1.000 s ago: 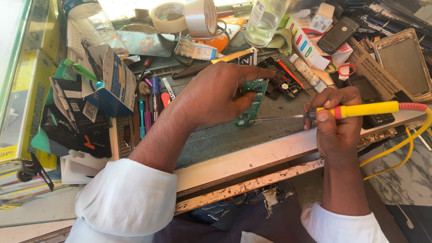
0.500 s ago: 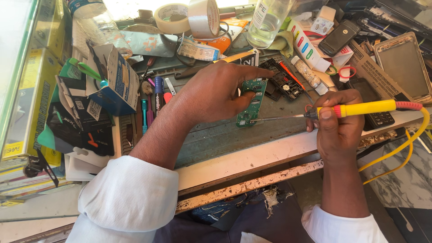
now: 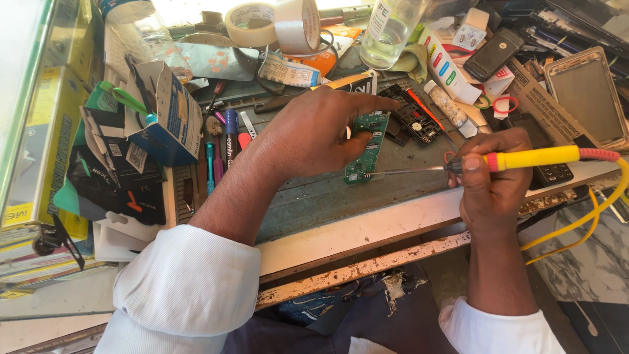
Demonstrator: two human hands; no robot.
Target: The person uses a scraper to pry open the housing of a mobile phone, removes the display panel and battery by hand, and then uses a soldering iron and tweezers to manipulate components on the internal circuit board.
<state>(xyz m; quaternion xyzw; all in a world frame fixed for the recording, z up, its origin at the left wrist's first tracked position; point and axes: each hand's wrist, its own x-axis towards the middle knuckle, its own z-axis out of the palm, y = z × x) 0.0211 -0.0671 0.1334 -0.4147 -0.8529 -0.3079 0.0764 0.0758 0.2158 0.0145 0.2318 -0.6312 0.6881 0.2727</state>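
Note:
My left hand presses a small green circuit board onto the grey work mat, thumb and forefinger on its edges. My right hand grips a soldering iron with a yellow handle. Its thin metal tip reaches left and touches the lower end of the board. A yellow cable runs from the handle's red end down over the bench edge.
Clutter rings the mat: a blue carton, pens and tweezers, tape rolls, a clear bottle, black boards, a black phone, a phone frame. The bench's worn white edge runs in front.
The view has shifted slightly; both hands hold much the same pose, the iron's tip still at the board's lower end.

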